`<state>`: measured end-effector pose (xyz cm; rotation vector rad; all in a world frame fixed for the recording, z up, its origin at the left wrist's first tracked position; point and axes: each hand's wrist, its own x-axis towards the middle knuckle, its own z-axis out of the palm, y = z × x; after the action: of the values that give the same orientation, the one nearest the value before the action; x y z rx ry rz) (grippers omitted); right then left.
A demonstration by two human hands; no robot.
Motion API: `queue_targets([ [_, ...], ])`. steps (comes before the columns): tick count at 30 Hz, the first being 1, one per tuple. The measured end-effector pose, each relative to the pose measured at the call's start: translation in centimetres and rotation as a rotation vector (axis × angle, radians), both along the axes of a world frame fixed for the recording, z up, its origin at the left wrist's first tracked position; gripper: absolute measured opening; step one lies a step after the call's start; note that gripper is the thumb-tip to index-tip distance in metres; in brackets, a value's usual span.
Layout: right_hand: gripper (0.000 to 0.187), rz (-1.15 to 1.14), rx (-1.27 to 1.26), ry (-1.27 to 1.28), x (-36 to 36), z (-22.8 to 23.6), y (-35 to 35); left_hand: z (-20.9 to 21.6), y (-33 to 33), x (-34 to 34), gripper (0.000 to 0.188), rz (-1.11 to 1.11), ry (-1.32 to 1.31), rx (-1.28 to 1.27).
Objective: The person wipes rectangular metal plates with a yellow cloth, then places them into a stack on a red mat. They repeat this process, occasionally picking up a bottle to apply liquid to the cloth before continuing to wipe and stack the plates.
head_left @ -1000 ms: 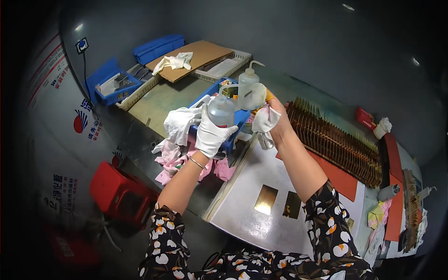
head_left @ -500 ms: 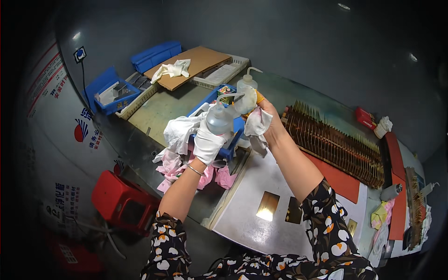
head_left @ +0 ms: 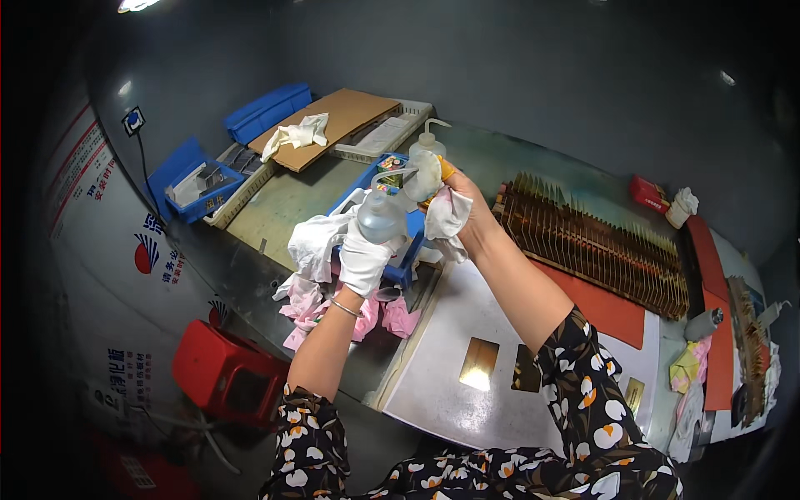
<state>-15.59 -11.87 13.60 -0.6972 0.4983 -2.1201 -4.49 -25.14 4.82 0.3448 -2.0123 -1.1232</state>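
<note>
My left hand (head_left: 365, 260), in a white glove, grips a clear plastic squeeze bottle (head_left: 379, 218) with a thin bent spout that arcs toward my right hand. My right hand (head_left: 454, 198) is bare and holds a crumpled white cloth (head_left: 445, 218) bunched around a small yellow-orange piece; the cloth's top (head_left: 427, 172) sits right at the spout's tip. Both hands are raised over a blue tray (head_left: 407, 260) on the workbench. A second squeeze bottle (head_left: 425, 143) stands just behind them.
White and pink rags (head_left: 312, 283) lie left of the blue tray. A rack of gold-coloured plates (head_left: 600, 242) stretches to the right on an orange mat (head_left: 612, 312). Gold plates (head_left: 480, 364) lie on a white sheet near me. Blue bins (head_left: 187, 179), cardboard (head_left: 333, 125), a red stool (head_left: 225, 375).
Both hands stay together with the bottle and cloth; the spout has come closer to the cloth. My head has shifted, so the bench sits slightly lower and to the right in view.
</note>
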Motion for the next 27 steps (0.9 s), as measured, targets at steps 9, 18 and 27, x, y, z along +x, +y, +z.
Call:
queue_targets([
  [9,0.021,0.152,-0.111,-0.056,-0.1,0.2,1.8,0.2,-0.4,-0.5,0.064,-0.095,-0.029,0.034],
  [18,0.02,-0.251,0.166,-0.279,7.5,-3.7,25.5,0.9,4.5,0.5,0.057,0.121,0.38,-0.335],
  [27,0.022,-1.303,1.201,-0.177,21.9,-9.0,58.3,3.2,38.4,-3.1,0.051,-1.256,0.018,-0.745],
])
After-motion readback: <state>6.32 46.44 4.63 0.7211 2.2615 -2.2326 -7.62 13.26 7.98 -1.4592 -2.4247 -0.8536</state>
